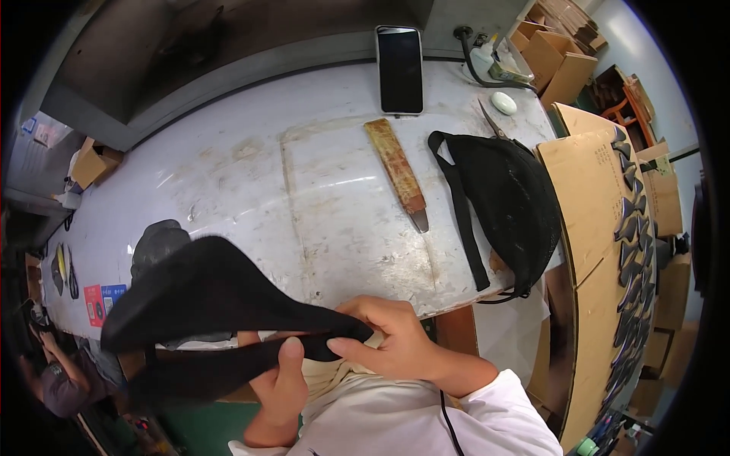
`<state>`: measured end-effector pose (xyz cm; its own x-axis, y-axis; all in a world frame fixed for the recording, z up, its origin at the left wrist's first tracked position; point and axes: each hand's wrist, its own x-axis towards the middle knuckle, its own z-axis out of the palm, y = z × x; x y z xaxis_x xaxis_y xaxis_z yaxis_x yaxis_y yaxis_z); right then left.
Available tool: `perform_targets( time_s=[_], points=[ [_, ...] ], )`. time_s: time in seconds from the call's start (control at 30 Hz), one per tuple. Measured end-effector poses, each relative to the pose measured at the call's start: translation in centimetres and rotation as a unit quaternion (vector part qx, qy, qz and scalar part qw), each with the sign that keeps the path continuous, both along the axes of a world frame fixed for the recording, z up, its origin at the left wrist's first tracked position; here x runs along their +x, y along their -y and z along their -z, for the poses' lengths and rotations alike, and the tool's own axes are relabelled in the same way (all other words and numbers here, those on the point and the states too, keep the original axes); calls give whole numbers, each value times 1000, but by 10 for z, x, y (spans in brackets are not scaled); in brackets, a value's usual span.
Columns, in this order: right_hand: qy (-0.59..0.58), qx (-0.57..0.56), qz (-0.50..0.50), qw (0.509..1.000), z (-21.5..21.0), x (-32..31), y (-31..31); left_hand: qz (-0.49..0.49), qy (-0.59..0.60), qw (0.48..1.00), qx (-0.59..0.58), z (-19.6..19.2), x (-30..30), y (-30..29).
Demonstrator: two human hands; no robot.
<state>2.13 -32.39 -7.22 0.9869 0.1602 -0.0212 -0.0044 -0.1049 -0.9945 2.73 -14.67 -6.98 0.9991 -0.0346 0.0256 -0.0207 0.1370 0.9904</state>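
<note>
Both my hands hold a black, soft-looking curved piece (205, 285) above the near edge of the worktable. It has two long flaps that part toward the left and meet in a narrow end at the right. My right hand (395, 338) pinches that narrow end between thumb and fingers. On the lower flap presses the thumb of my left hand (281, 384), whose fingers are partly hidden behind it. The left end of the piece is blurred. Behind it, a dark grey piece (160, 243) lies on the table, mostly covered.
On the white worktable (228, 175) lie a tape-wrapped knife (397, 167), a black bag (509, 197) with a strap, and a white oval object (503, 102). A phone (400, 72) stands at the back. Cardboard (585, 228) with dark pieces borders the right. Another person (72, 380) is at far left.
</note>
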Motion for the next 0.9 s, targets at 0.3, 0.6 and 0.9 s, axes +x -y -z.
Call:
perform_targets(
  time_s=[0.3,0.6,0.9],
  points=[
    [59,120,59,989,25,-14,-5,24,-144,983,-112,-31,-2,-3],
    [-54,325,-13,944,-3,-16,5,-13,-174,954,-242,-14,-9,-2],
    [-139,467,129,863,-11,6,2,111,-189,926,-307,42,20,-20]
  ],
)
